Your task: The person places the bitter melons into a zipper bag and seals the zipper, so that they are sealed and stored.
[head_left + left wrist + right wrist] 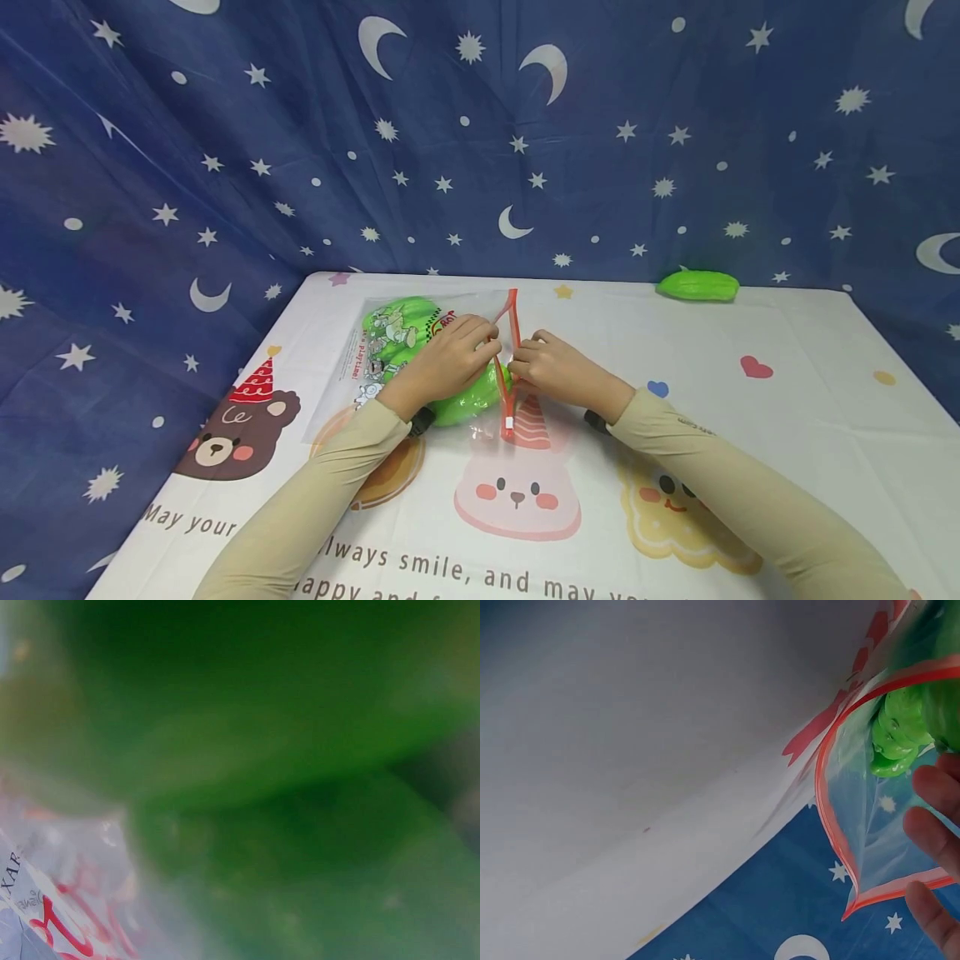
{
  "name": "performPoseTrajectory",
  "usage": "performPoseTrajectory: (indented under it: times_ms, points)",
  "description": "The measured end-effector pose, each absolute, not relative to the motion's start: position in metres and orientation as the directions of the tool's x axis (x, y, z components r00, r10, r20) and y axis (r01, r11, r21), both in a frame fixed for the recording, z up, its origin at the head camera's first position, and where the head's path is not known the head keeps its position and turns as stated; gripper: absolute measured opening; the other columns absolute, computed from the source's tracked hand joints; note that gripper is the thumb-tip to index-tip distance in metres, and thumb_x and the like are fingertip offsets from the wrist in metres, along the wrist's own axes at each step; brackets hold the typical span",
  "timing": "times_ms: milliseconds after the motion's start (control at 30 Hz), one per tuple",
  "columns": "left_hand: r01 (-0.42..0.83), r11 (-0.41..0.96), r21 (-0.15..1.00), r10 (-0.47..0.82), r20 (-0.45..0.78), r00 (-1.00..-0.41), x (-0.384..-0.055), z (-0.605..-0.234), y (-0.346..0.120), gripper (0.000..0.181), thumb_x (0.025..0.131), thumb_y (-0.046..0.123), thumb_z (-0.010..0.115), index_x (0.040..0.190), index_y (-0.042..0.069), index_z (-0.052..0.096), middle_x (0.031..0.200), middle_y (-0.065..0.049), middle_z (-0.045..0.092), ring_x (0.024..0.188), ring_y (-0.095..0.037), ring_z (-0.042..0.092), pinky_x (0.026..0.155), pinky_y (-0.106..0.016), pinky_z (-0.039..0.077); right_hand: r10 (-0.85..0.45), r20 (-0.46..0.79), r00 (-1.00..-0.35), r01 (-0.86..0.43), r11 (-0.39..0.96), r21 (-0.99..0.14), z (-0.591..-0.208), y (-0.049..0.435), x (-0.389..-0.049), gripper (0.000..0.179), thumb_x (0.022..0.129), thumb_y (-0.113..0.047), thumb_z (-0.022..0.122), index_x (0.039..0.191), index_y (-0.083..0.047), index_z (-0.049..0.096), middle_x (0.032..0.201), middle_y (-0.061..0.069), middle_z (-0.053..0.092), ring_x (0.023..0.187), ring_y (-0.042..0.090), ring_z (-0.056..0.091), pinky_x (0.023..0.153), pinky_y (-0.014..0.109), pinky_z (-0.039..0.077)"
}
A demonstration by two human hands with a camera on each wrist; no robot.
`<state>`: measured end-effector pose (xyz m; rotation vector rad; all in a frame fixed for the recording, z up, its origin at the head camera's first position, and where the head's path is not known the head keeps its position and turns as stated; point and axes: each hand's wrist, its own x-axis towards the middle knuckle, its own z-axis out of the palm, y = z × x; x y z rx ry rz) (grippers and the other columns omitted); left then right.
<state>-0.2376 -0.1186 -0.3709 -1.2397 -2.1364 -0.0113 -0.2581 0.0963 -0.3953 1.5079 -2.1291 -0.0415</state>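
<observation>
A clear zip bag with cartoon prints and a red zipper edge lies on the table, its mouth facing right. Inside are bright green ridged gourds; knobbly green shapes show through the mouth in the right wrist view. My left hand lies over the bag and pinches the upper red edge. At the mouth, my right hand has bent fingers right by the red edge and a gourd's end; I cannot tell whether they grip either. Blurred green fills the left wrist view.
Another green gourd lies at the table's back edge, right of the bag. A printed white cloth covers the table. Behind and to the left hangs a blue curtain with moons and stars.
</observation>
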Motion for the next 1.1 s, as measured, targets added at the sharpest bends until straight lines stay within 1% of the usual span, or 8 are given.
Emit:
performPoseTrajectory:
  times_ms: [133,267,400,533,667,833,967,1100]
  points:
    - [0.780,0.549,-0.300,0.770,0.545,-0.332,-0.238,-0.372,-0.119,0.008,0.086,0.008,0.056,0.093,0.006,0.060,0.102,-0.008,0.061,0.102,-0.025,0.057,0.100,-0.034,0.044,-0.891,0.391,-0.231,-0.886,0.359,0.294,-0.394,0.096,-0.257,0.015,0.075,-0.026,0.076,0.079,-0.014,0.067,0.077,-0.004,0.065,0.074,0.014,0.059,0.074,0.030,0.046]
    - [0.781,0.547,-0.300,0.768,0.551,-0.327,-0.239,-0.372,-0.120,0.008,0.085,0.007,0.056,0.092,0.006,0.059,0.101,-0.008,0.061,0.100,-0.024,0.057,0.099,-0.034,0.044,-0.895,0.373,-0.243,-0.894,0.356,0.273,-0.394,0.097,-0.257,0.014,0.076,-0.024,0.075,0.082,-0.014,0.068,0.079,-0.003,0.065,0.075,0.014,0.060,0.073,0.032,0.046]
    - [0.781,0.549,-0.299,0.767,0.550,-0.329,-0.239,-0.372,-0.120,0.007,0.086,0.007,0.056,0.092,0.006,0.060,0.100,-0.008,0.061,0.100,-0.024,0.057,0.098,-0.033,0.044,-0.900,0.341,-0.272,-0.888,0.371,0.273,-0.395,0.100,-0.257,0.017,0.077,-0.025,0.075,0.088,-0.015,0.067,0.080,-0.003,0.066,0.075,0.015,0.059,0.071,0.032,0.045]
    - [0.778,0.554,-0.296,0.767,0.544,-0.339,-0.239,-0.372,-0.120,0.008,0.086,0.007,0.056,0.093,0.006,0.060,0.101,-0.007,0.061,0.101,-0.024,0.057,0.099,-0.033,0.044,-0.902,0.316,-0.295,-0.882,0.384,0.272,-0.396,0.103,-0.257,0.020,0.075,-0.026,0.076,0.089,-0.016,0.067,0.078,-0.003,0.066,0.073,0.016,0.058,0.068,0.032,0.043]
    - [0.778,0.555,-0.294,0.767,0.542,-0.343,-0.238,-0.372,-0.120,0.008,0.086,0.008,0.057,0.093,0.006,0.060,0.101,-0.007,0.061,0.102,-0.024,0.057,0.099,-0.033,0.044,-0.899,0.304,-0.316,-0.879,0.398,0.264,-0.396,0.106,-0.258,0.021,0.074,-0.026,0.076,0.090,-0.016,0.067,0.077,-0.002,0.065,0.072,0.017,0.057,0.070,0.034,0.044]
    - [0.782,0.552,-0.289,0.769,0.539,-0.344,-0.237,-0.370,-0.121,0.008,0.086,0.007,0.057,0.093,0.006,0.060,0.101,-0.008,0.060,0.101,-0.024,0.057,0.099,-0.034,0.044,-0.889,0.313,-0.335,-0.865,0.422,0.274,-0.396,0.111,-0.259,0.023,0.075,-0.026,0.075,0.093,-0.015,0.067,0.077,-0.001,0.064,0.073,0.018,0.056,0.072,0.035,0.045]
    - [0.785,0.546,-0.294,0.776,0.530,-0.341,-0.237,-0.368,-0.122,0.009,0.086,0.007,0.057,0.094,0.006,0.060,0.101,-0.008,0.061,0.101,-0.024,0.057,0.099,-0.034,0.044,-0.885,0.312,-0.346,-0.853,0.435,0.287,-0.396,0.115,-0.260,0.025,0.075,-0.029,0.075,0.093,-0.014,0.067,0.077,-0.001,0.064,0.074,0.018,0.057,0.074,0.036,0.045]
    - [0.787,0.528,-0.319,0.795,0.513,-0.325,-0.237,-0.365,-0.124,0.010,0.084,0.007,0.058,0.094,0.006,0.061,0.100,-0.008,0.061,0.100,-0.025,0.057,0.098,-0.034,0.044,-0.884,0.316,-0.345,-0.846,0.439,0.304,-0.394,0.121,-0.260,0.027,0.074,-0.032,0.075,0.092,-0.014,0.066,0.079,0.000,0.065,0.075,0.018,0.058,0.073,0.037,0.047]
